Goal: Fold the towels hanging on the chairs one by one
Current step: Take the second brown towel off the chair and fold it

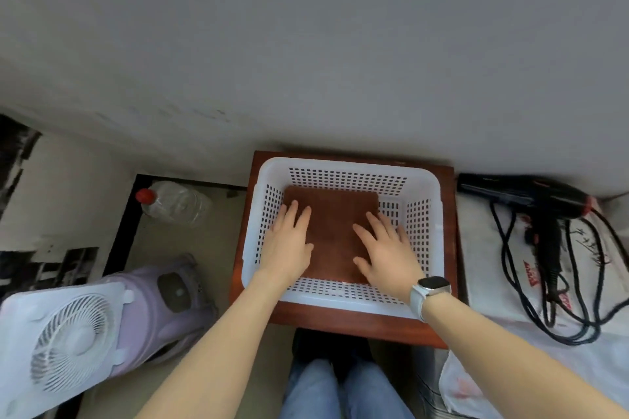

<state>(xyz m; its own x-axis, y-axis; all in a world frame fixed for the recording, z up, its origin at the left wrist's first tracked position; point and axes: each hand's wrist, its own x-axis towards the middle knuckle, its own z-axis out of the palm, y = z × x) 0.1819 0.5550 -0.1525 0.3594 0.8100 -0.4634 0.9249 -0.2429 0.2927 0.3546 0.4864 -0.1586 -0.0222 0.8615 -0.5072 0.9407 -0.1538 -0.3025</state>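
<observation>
A folded brown towel (335,214) lies flat in the bottom of a white perforated plastic basket (423,238). The basket stands on a small reddish wooden stand (449,248) against the grey wall. My left hand (289,241) rests palm down on the towel's left side, fingers spread. On the towel's right side my right hand (386,248) also lies flat with fingers apart; a white smartwatch sits on that wrist. Neither hand grips anything. No chairs or hanging towels are in view.
A black hair dryer (537,204) with a tangled cord lies on white cloth at the right. On the floor at the left are a clear bottle with a red cap (173,202), a white fan (64,347) and a lilac appliance (163,306). My jeans-clad legs show below.
</observation>
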